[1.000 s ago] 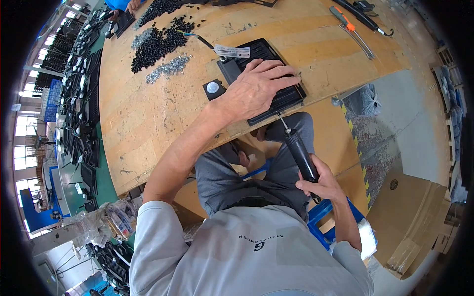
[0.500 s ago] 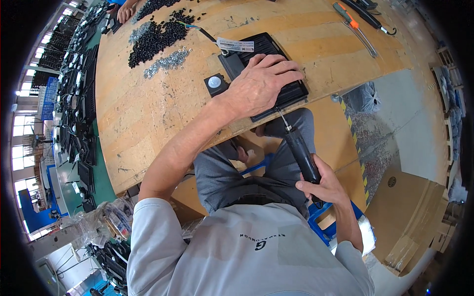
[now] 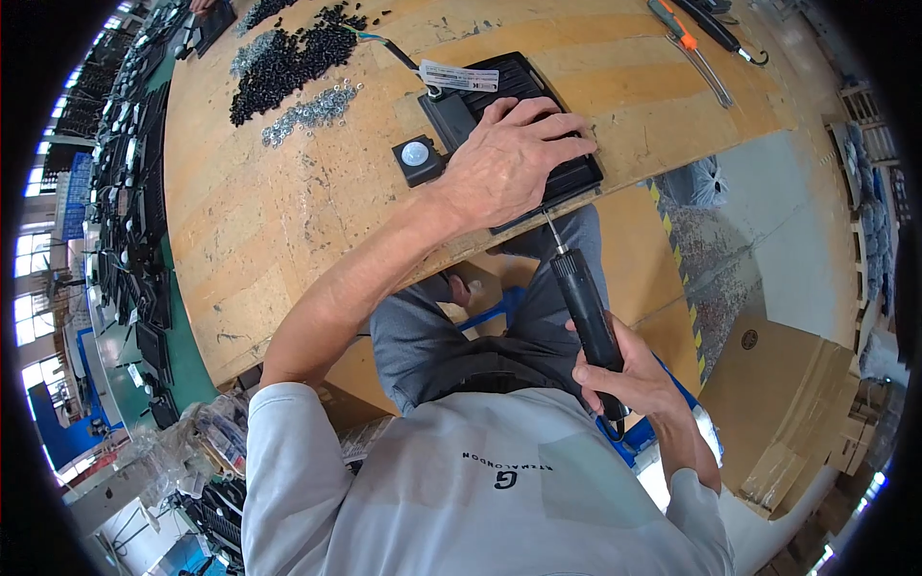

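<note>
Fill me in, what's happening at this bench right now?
A person is working on a flat black ribbed metal housing at the near edge of a wooden workbench. The left hand presses flat on top of it. The right hand has a closed grip on a black electric screwdriver, its bit meeting the housing's near edge. A small black square sensor module sits beside the housing. Piles of black screws and silver washers lie farther back.
</note>
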Motion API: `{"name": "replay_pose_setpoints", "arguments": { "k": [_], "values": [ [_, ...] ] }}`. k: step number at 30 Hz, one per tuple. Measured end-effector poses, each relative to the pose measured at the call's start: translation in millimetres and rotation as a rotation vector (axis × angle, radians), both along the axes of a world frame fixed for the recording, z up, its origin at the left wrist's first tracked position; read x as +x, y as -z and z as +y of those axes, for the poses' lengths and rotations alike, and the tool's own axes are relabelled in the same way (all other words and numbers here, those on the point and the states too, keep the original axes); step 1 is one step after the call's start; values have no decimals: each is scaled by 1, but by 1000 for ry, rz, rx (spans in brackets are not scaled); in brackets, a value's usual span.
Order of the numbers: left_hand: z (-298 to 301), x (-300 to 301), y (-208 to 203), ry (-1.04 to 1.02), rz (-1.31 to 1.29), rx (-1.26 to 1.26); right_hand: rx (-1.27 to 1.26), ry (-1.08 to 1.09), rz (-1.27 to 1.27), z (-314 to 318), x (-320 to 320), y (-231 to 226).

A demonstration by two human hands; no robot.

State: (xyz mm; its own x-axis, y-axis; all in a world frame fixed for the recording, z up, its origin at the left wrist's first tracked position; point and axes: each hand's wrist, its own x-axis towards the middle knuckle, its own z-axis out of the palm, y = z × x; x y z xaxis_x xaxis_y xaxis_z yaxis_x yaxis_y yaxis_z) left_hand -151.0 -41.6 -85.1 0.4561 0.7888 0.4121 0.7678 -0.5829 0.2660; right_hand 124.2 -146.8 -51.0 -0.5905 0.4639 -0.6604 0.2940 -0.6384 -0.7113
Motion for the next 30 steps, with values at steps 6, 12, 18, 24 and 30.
{"name": "replay_pose_setpoints", "arguments": {
  "k": [6,12,18,24,30],
  "values": [
    [-1,0,2,-17,-22,-15,-43,-13,-4,6,-1,-8],
    [1,3,0,-8,-32,-42,-55,-31,-21,10,-1,-12],
    [2,7,-7,-17,-35,-60,-19,-47,1,12,1,-9],
    [-8,-18,-12,54,-1,-43,1163,-292,-506,-5,-2,23],
    [-57,7,1,-38,274,93,1020,-227,-450,-23,66,43]
  ]
}}
